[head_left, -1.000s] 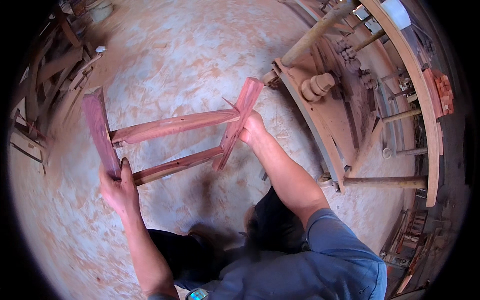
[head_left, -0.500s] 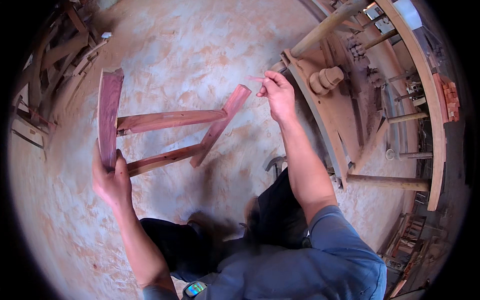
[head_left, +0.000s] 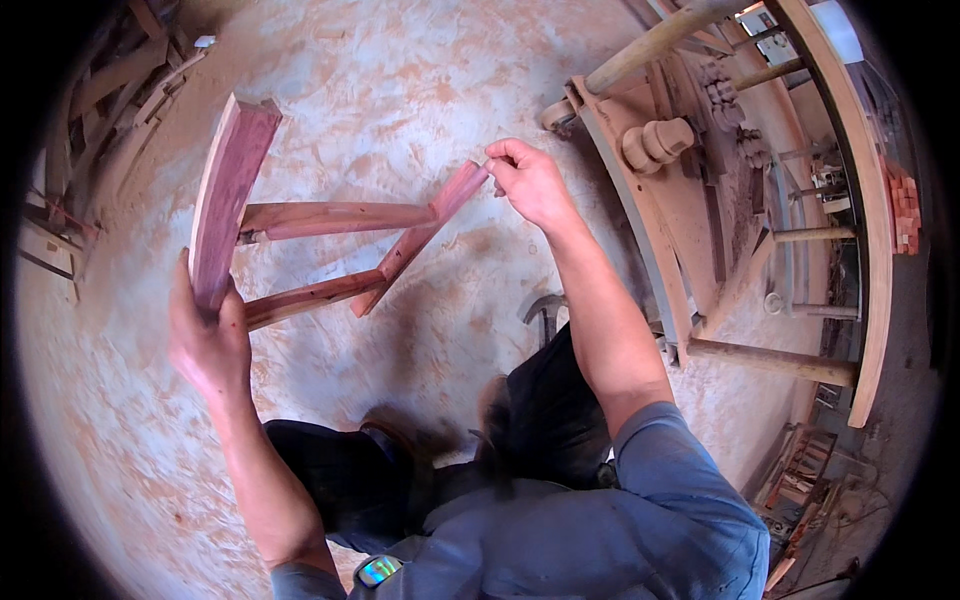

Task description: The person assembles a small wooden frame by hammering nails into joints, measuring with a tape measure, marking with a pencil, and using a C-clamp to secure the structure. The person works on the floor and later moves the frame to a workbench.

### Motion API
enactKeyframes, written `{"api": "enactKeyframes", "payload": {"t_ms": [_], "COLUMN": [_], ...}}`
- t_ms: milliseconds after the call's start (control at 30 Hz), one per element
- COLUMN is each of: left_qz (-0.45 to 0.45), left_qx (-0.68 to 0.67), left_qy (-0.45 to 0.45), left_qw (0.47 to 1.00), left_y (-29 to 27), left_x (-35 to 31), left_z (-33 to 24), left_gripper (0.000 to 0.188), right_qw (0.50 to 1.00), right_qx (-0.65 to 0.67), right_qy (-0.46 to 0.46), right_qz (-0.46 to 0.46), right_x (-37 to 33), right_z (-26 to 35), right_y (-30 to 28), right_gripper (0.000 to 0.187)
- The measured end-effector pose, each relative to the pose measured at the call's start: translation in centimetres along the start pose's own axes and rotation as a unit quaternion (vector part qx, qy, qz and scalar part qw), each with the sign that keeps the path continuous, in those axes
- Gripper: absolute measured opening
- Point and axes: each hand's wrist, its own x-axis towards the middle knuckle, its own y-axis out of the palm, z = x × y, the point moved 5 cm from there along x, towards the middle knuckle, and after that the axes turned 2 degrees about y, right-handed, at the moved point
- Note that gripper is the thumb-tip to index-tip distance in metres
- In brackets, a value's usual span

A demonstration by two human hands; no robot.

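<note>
My left hand point(head_left: 212, 345) grips the near end of a thick reddish-purple wooden bar, part of a frame point(head_left: 235, 180) held up off the floor. Two crosspieces point(head_left: 340, 218) run from it to a second, slanting bar point(head_left: 410, 250) on the right. At the upper end of that slanting bar is my right hand point(head_left: 530, 180), thumb and fingertips pinched together. A thin pinkish wood sliver was plain in this pinch a moment ago; now it is mostly hidden against the bar's end.
A claw hammer point(head_left: 545, 308) shows beside my right thigh. To the right stands a large wooden rack point(head_left: 625, 230) with round rungs, a turned wooden piece point(head_left: 655, 145) on it. Scrap timber point(head_left: 120, 85) is piled at the upper left, and red bricks point(head_left: 904, 210) at the far right.
My right hand has come left and down onto the slanting bar's upper end with the wood sliver. The frame has tilted and shifted slightly in my left hand.
</note>
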Motion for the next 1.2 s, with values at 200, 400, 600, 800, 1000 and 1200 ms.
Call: {"api": "enactKeyframes", "payload": {"t_ms": [200, 400, 600, 800, 1000, 1200], "left_qz": [0.004, -0.005, -0.002, 0.007, -0.008, -0.001], "left_qx": [-0.003, -0.002, 0.004, 0.012, 0.007, 0.004], "left_qy": [0.000, 0.011, 0.001, -0.009, 0.009, 0.010], "left_qw": [1.000, 1.000, 1.000, 1.000, 1.000, 1.000], "left_y": [0.0, -0.6, -0.9, -1.2, -1.5, -1.5], "left_x": [-0.1, -0.3, -0.3, -0.4, -0.5, -0.5], "left_z": [0.5, -0.1, -0.2, -0.5, -0.8, -0.9], "left_gripper": [0.049, 0.050, 0.050, 0.051, 0.050, 0.050], "right_qw": [1.000, 0.996, 0.986, 0.977, 0.970, 0.951], "right_qx": [-0.024, -0.077, -0.134, -0.164, -0.199, -0.244], "right_qy": [-0.012, -0.041, -0.097, -0.132, -0.141, -0.187], "right_qz": [0.000, -0.017, -0.024, -0.024, -0.022, -0.012], "right_x": [0.6, 0.5, -0.2, -0.7, -1.1, -1.1], "right_z": [-1.0, -1.0, 0.1, 0.8, 1.2, 1.1], "right_y": [0.5, 0.7, 0.9, 1.0, 1.0, 1.0], "right_gripper": [0.021, 0.020, 0.020, 0.020, 0.020, 0.023]}}
